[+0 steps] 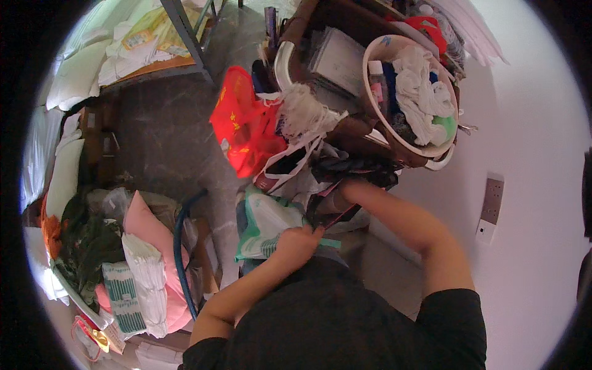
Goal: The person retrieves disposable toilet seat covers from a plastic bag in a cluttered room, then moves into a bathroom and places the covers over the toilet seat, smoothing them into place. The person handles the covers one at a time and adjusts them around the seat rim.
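Observation:
My left hand (298, 245) is closed on the near edge of a dark bag (336, 213) with thin reddish trim. My right hand (353, 192) reaches down into the mouth of that bag. Its fingers are hidden inside, so I cannot see whether they hold anything. Below and left of the bag lies a white and green plastic package (268, 219), partly under my left wrist. Crumpled black plastic (354, 166) sits just beyond my right hand. A red plastic bag (240, 126) with yellow marks hangs farther off to the left, beside a whitish stringy bundle (305, 114).
Past my hands stands a brown cart (296, 24) carrying a pale round basket (368, 92) of white cloths and bottles. A white wall with a socket strip (492, 200) rises on the right. Pink cloth (151, 225) and packed goods pile at left, near a metal-legged rack (185, 37).

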The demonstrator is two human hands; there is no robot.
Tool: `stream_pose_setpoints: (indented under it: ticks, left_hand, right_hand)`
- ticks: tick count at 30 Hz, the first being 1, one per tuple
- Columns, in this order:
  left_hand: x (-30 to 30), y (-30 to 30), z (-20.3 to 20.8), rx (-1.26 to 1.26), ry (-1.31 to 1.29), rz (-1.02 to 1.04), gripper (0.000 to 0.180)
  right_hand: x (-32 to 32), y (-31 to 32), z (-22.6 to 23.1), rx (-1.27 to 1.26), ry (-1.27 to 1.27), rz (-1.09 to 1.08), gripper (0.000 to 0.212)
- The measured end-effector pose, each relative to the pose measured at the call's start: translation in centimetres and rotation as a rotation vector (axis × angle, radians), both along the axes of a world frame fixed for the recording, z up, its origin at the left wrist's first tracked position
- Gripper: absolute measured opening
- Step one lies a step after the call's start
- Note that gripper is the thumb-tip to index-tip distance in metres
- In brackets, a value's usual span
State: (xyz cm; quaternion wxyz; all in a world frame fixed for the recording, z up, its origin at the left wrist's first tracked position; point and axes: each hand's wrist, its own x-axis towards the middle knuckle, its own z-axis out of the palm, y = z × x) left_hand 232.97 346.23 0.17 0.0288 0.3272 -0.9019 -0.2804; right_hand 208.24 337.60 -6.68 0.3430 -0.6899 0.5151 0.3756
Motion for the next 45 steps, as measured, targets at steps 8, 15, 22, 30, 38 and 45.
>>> stream_pose_setpoints:
  ticks: [8,15,22,30,38,45]
  left_hand:
    - [-0.8,0.3,-0.9,0.016,-0.043,-0.016,0.040]
    - [0.3,-2.0,-1.4,0.013,-0.093,0.191,0.032]
    - [2.6,-6.7,-3.4,0.218,0.112,0.280,0.036]
    - [3.7,-4.2,0.7,0.348,0.105,0.284,0.045]
    - [7.5,-0.3,2.1,0.308,0.261,0.084,0.026]
    - [10.2,-1.1,6.2,0.121,0.325,0.020,0.026]
  right_hand:
    - [3.1,-2.0,-2.7,0.086,-0.002,-0.076,0.026]
    - [5.3,-1.8,-3.2,0.030,0.018,-0.168,0.030]
    - [7.1,0.8,7.4,-0.631,-0.562,-0.637,0.029]
    - [10.8,14.2,-2.7,-0.423,-1.022,-0.775,0.025]
    - [18.5,7.6,-1.9,-0.583,-0.708,-0.302,0.039]
    - [22.1,3.9,3.1,-0.422,-0.543,-0.183,0.044]
